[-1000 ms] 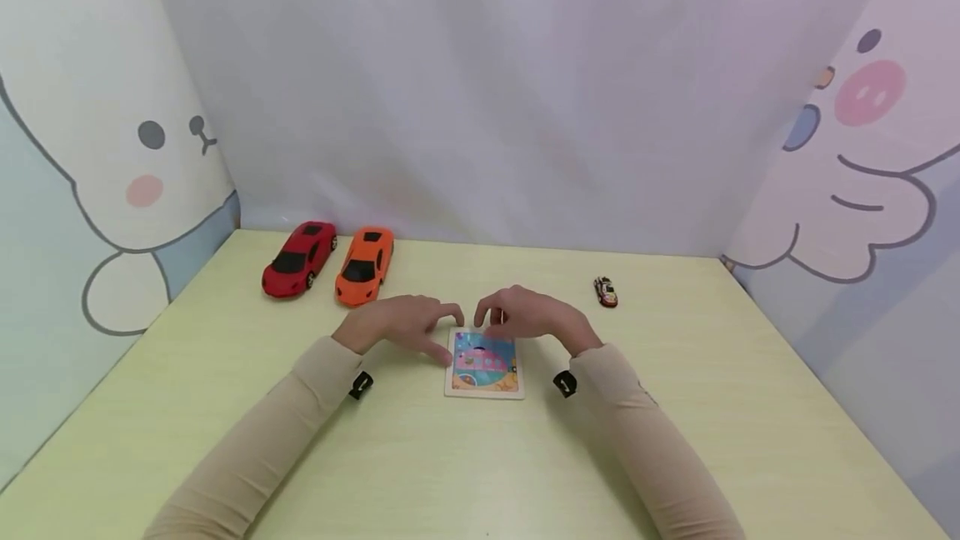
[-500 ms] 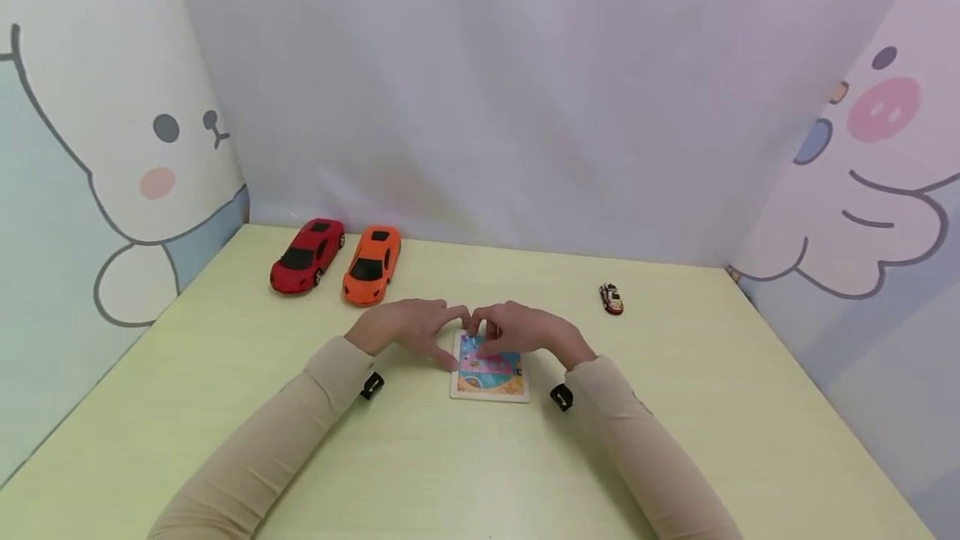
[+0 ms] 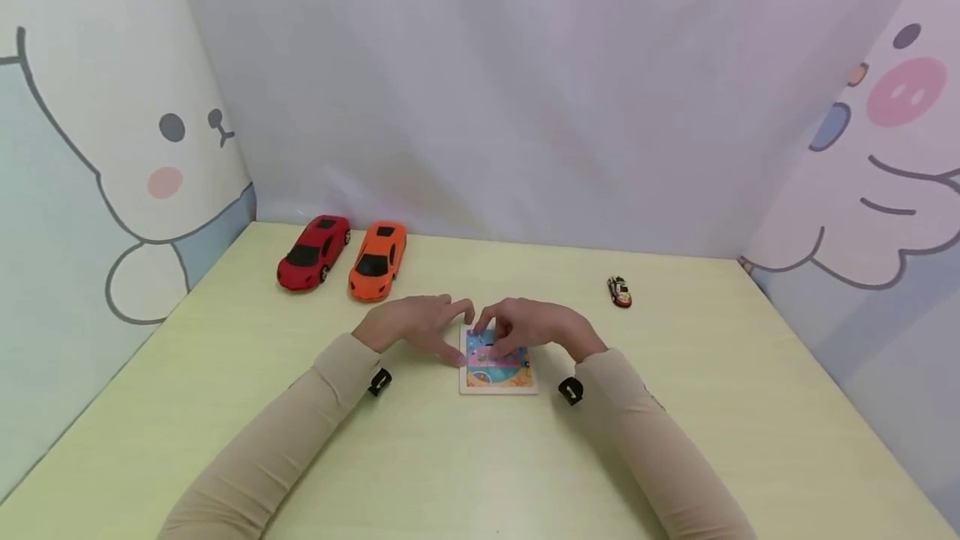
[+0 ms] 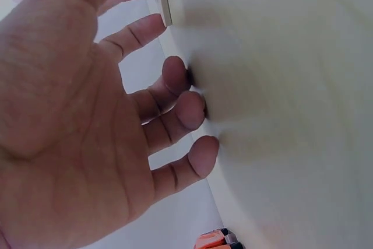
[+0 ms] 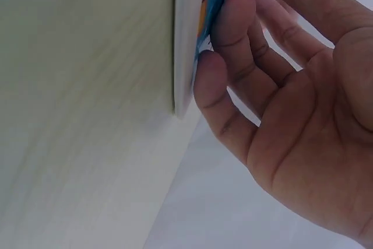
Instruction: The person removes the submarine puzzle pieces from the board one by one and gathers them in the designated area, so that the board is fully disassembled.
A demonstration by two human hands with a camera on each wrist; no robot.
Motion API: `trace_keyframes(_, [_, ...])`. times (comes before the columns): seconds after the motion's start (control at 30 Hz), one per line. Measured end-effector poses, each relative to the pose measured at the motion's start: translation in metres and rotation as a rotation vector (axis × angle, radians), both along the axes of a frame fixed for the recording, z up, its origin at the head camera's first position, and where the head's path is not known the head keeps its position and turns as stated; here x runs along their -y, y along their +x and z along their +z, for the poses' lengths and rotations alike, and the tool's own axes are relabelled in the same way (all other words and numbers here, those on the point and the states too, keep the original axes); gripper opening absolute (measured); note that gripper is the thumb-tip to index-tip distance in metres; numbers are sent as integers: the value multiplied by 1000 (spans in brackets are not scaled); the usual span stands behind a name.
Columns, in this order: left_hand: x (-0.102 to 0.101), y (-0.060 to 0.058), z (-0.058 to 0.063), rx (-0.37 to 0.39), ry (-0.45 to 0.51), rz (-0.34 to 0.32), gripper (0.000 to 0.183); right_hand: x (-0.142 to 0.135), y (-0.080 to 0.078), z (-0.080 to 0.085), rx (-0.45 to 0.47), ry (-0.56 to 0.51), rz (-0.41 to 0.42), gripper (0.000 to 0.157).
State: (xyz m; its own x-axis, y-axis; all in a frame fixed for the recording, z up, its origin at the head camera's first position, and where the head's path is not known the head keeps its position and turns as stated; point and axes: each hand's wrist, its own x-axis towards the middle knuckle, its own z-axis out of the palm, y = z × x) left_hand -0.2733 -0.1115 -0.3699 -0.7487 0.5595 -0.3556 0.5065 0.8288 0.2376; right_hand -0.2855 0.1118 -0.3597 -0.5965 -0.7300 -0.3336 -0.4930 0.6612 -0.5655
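Note:
A small flat puzzle board (image 3: 499, 391) with a pale rim and a sea picture lies on the table. A pink shape fills the picture's middle, partly covered by fingers. My left hand (image 3: 422, 325) has its thumb at the board's left edge and its index fingertip near the far left corner. Its other fingertips meet the tabletop, as the left wrist view shows. My right hand (image 3: 531, 324) arches over the board's far half, thumb and index fingertips on the picture, remaining fingers bent. I cannot tell whether thumb and index pinch a piece.
A red toy car (image 3: 313, 253) and an orange toy car (image 3: 378, 262) stand at the table's back left. A much smaller patterned toy car (image 3: 619, 291) is at the back right. A grey-white curtain (image 3: 487, 107) hangs behind the table (image 3: 450, 465).
My right hand has come down and nearer over the picture, its thumb now lying on the pink shape. The left hand stays at the left edge. The head view has shifted slightly.

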Motion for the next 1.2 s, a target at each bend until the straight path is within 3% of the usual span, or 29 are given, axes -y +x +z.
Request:
trace_keyframes(0.3, [0, -1, 1, 6, 13, -1, 63, 8, 4, 0, -48, 24, -64, 36])
trace_keyframes(0.77, [-1, -5, 0, 49, 70, 2, 55, 9, 4, -1, -21, 58, -68, 31])
trace_keyframes(1.0, [-3, -4, 0, 55, 62, 58, 54, 11, 4, 0, -26, 66, -67, 29])
trace_keyframes(1.2, [-3, -5, -2, 75, 59, 66, 53, 10, 2, -2, -21, 48, -50, 29])
